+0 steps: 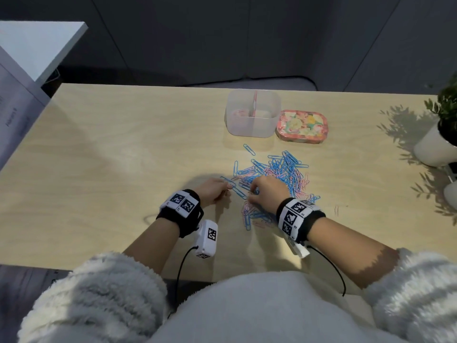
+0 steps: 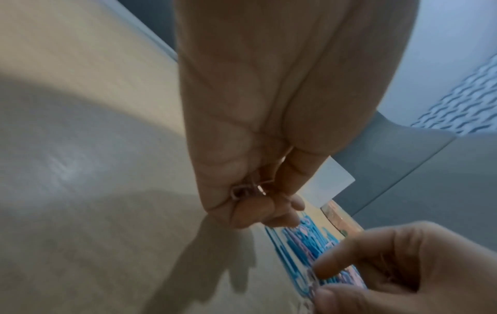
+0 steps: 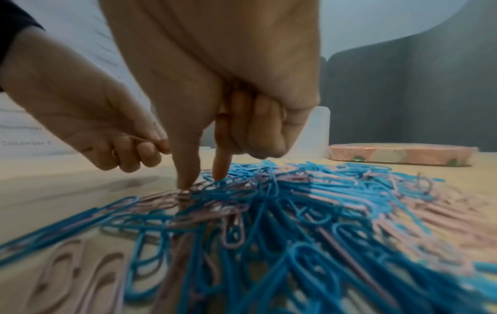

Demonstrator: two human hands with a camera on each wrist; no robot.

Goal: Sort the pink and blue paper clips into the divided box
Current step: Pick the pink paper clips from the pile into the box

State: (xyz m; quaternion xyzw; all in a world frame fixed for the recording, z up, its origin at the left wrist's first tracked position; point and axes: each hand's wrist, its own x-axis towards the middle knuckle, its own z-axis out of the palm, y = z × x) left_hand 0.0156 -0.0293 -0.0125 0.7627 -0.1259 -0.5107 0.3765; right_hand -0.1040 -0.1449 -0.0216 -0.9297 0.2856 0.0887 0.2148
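A mixed heap of pink and blue paper clips (image 1: pixel 274 177) lies on the wooden table, spreading low across the right wrist view (image 3: pixel 309 208). Behind it stands the clear divided box (image 1: pixel 237 125) with a pink divider; a few pink clips show in its left compartment. My left hand (image 1: pixel 228 191) hovers at the heap's left edge, curled around a small bunch of pink clips (image 2: pixel 242 191). My right hand (image 1: pixel 251 194) reaches down into the heap, its thumb and index finger (image 3: pixel 222 170) pinching at a pink clip (image 3: pixel 166 196), the other fingers curled.
A floral lid (image 1: pixel 301 126) lies right of the box. A white plant pot (image 1: pixel 435 144) stands at the table's right edge. Printed sheets (image 1: pixel 14 115) lean at the left. One stray pink clip (image 1: pixel 336 210) lies right of my right wrist.
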